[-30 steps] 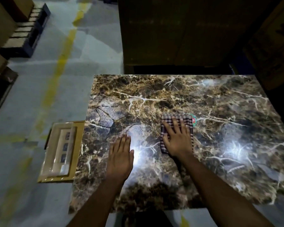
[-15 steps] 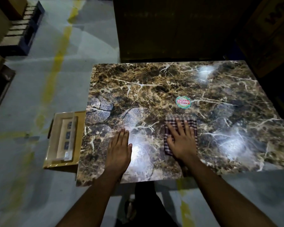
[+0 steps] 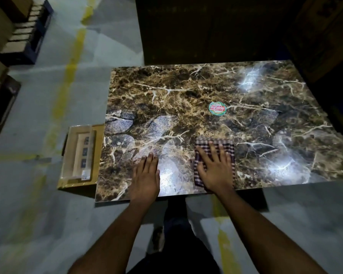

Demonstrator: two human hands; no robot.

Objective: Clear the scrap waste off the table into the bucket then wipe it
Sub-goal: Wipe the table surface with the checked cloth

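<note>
Two hands lie flat on one marble-patterned table [image 3: 186, 91]: the left hand [image 3: 146, 177] rests bare, fingers together, while the right hand [image 3: 215, 168], fingers spread, presses one checked cloth [image 3: 229, 147] near the front edge. One round sticker [image 3: 217, 108] sits mid-table.

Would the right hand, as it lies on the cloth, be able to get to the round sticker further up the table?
Probably yes: the sticker lies straight beyond the right hand and its checked cloth, with only bare table between.
</note>
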